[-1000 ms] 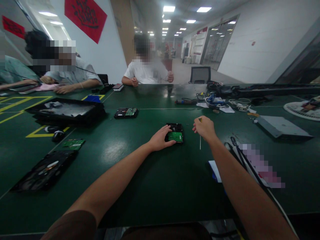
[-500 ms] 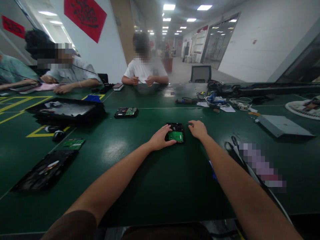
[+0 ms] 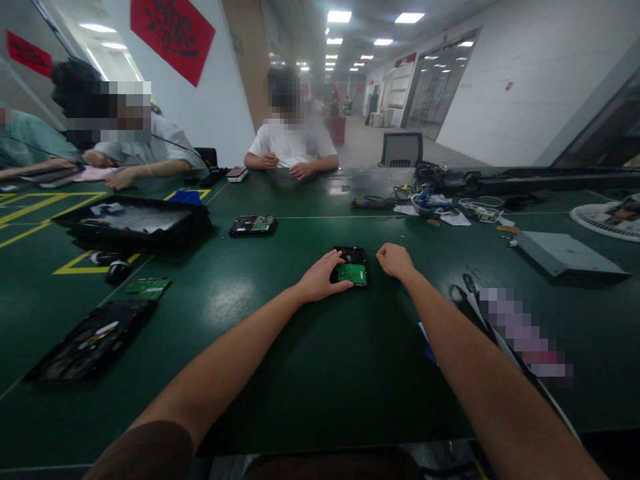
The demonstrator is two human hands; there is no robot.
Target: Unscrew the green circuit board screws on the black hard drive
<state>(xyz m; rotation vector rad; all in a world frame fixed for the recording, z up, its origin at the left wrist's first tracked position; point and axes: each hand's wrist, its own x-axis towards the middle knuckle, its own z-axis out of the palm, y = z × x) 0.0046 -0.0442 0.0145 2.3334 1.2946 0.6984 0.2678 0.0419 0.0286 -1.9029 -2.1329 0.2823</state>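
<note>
A black hard drive [image 3: 353, 272] with a green circuit board on its upper face lies on the dark green table in front of me. My left hand [image 3: 323, 277] grips it from the left, thumb along the near edge and fingers at the far side. To the right of the drive, and apart from it, my right hand [image 3: 395, 261] is closed, with thumb and fingertips pressed together at the tabletop. Whatever those fingers hold, if anything, is too small to make out. Another hard drive [image 3: 253, 225] lies farther back to the left.
On the left are a black tray [image 3: 135, 220], a loose green circuit board [image 3: 149, 288] and a black casing [image 3: 90, 340]. A grey metal box [image 3: 570, 253], cables [image 3: 433, 200] and a white round grille [image 3: 607, 219] lie right. Co-workers sit across the table.
My right hand's fingers have drawn closer together near the tabletop, in almost the same place. My left hand and the hard drive have stayed put. The person opposite has shifted their hands slightly.
</note>
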